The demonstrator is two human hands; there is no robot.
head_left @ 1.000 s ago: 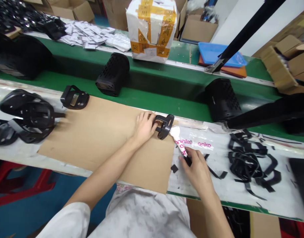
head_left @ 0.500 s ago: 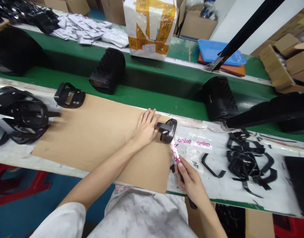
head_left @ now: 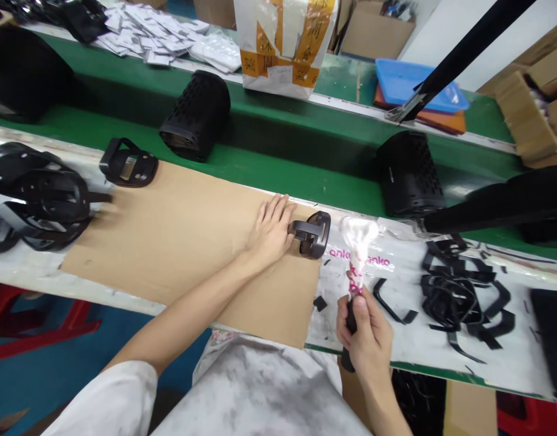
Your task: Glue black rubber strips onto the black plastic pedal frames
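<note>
My left hand (head_left: 270, 231) rests on the brown cardboard sheet (head_left: 178, 236), fingers stretched out, its thumb side pinching a small black plastic handle part (head_left: 313, 234) at the sheet's right edge. My right hand (head_left: 366, 336) is closed round a black-handled tool (head_left: 350, 315) wrapped in clear plastic with pink "anko" print (head_left: 357, 254). The tool points up and away, lifted off the bench, right of the black part.
Black trimmed strips (head_left: 460, 297) lie at the right, black frames (head_left: 37, 200) at the left, another handle part (head_left: 127, 165) beyond the cardboard. Black perforated housings (head_left: 197, 115) (head_left: 408, 172) sit on the green conveyor. A taped parcel (head_left: 285, 42) and a blue tray (head_left: 405, 85) stand behind.
My right hand pulled the wrapped tool away from the black part, back toward me, and swung its tip upright. My left hand stayed on the part.
</note>
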